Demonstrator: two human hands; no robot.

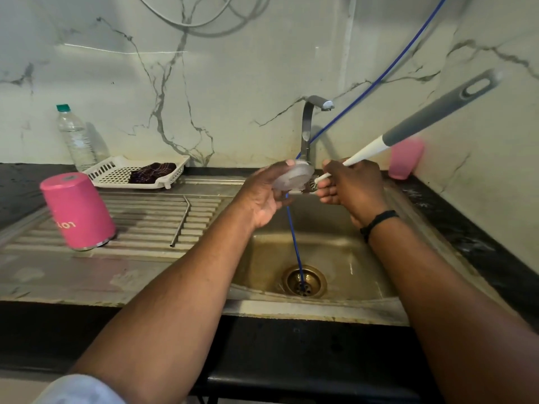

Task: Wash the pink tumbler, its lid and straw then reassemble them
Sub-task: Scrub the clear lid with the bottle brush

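The pink tumbler [78,210] stands upside down on the ribbed draining board at the left. A bent metal straw [181,220] lies on the ribs beside it. Over the sink basin my left hand [264,196] holds the clear round lid [294,174] by its edge. My right hand [351,186] grips the white neck of a long bottle brush [420,125] with a grey handle. The brush's bristle head touches the lid, mostly hidden between my hands.
A steel tap [309,123] rises behind the sink [344,258]. A blue hose [294,237] runs from the wall down into the drain. A white rack [116,167] with a dark cloth, a plastic water bottle [74,138] and a pink cup [407,158] stand on the counter.
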